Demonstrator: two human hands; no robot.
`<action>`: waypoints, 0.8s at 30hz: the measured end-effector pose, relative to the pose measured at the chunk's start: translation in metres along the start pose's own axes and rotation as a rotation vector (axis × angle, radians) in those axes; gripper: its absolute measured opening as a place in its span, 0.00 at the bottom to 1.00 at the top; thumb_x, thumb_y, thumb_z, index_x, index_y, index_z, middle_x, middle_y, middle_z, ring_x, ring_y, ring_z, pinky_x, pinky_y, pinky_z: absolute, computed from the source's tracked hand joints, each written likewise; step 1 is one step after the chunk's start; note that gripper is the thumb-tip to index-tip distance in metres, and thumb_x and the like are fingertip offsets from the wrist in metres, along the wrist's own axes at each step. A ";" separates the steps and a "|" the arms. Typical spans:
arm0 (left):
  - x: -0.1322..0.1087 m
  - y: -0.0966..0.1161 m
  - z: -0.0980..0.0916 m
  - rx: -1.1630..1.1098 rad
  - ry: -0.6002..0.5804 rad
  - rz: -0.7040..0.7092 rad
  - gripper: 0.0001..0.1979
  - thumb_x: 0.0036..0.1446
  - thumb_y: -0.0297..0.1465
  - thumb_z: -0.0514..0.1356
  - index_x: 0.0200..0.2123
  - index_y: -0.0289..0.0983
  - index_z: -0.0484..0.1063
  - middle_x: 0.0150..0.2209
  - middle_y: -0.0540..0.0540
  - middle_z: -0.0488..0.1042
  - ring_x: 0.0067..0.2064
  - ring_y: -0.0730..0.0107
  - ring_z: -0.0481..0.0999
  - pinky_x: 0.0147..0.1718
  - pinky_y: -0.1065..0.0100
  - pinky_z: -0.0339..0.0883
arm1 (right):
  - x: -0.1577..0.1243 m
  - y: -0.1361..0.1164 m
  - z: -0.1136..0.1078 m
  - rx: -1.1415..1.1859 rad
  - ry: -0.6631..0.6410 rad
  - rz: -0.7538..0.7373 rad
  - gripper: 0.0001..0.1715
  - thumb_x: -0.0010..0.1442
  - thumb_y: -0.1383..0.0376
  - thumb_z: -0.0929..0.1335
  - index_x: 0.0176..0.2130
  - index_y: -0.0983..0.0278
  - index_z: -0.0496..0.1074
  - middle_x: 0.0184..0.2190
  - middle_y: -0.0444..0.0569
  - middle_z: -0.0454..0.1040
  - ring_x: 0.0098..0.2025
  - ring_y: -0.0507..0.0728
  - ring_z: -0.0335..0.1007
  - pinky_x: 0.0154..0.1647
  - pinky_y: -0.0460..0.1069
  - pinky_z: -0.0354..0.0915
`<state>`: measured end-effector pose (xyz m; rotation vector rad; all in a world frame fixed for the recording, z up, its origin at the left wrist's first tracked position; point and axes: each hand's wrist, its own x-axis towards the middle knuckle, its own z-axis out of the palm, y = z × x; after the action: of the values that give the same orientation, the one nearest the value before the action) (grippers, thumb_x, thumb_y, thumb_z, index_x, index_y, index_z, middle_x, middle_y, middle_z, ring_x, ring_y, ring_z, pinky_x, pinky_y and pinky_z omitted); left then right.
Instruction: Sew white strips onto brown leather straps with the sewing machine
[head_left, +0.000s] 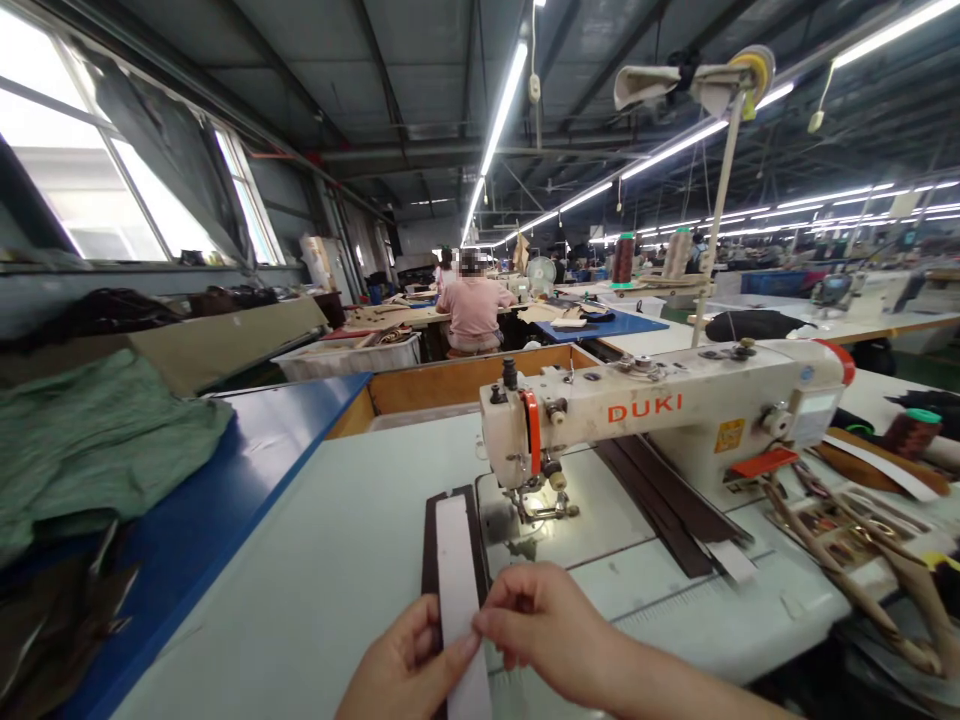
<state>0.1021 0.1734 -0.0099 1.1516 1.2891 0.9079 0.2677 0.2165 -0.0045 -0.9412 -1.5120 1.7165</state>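
Note:
A long white strip point(454, 545) lies along a dark brown strip point(431, 545) on the pale table, left of the sewing machine's needle area. My left hand point(412, 660) grips both strips near their lower end, its thumb on top of the white one. My right hand point(551, 630) pinches the right edge of the strips between thumb and fingers, close to the left thumb. The white and orange sewing machine point(585, 410) stands just beyond my right hand, its presser foot point(551, 508) over a shiny metal plate.
More dark brown strips point(667, 500) lie under the machine arm. Right of them is a tray of small parts point(862, 520). Green cloth point(112, 440) rests on a blue table point(247, 440) at left. Ahead, a person in pink point(474, 305) sits facing away.

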 end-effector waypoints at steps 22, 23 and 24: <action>0.086 0.003 -0.063 1.528 0.254 1.005 0.22 0.57 0.22 0.45 0.53 0.29 0.68 0.50 0.36 0.75 0.52 0.59 0.75 0.52 0.58 0.69 | 0.041 0.006 -0.017 -0.402 -0.028 -0.103 0.08 0.59 0.65 0.66 0.34 0.67 0.74 0.33 0.50 0.75 0.39 0.57 0.71 0.44 0.52 0.65; 0.091 0.001 -0.065 1.526 0.273 0.990 0.23 0.56 0.21 0.45 0.53 0.28 0.68 0.50 0.34 0.75 0.52 0.58 0.75 0.52 0.57 0.69 | 0.037 0.006 -0.021 -0.483 -0.037 -0.178 0.08 0.58 0.66 0.68 0.38 0.67 0.74 0.40 0.52 0.75 0.46 0.59 0.70 0.50 0.54 0.62; 0.096 -0.003 -0.067 1.527 0.284 0.980 0.23 0.55 0.21 0.45 0.52 0.28 0.68 0.50 0.34 0.75 0.52 0.58 0.75 0.51 0.58 0.70 | 0.033 0.006 -0.026 -0.598 -0.071 -0.273 0.13 0.56 0.65 0.70 0.43 0.67 0.74 0.46 0.55 0.74 0.52 0.61 0.66 0.56 0.55 0.58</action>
<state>0.0460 0.2734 -0.0299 3.1115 1.6388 0.6213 0.2728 0.2571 -0.0150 -0.9044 -2.1487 1.1280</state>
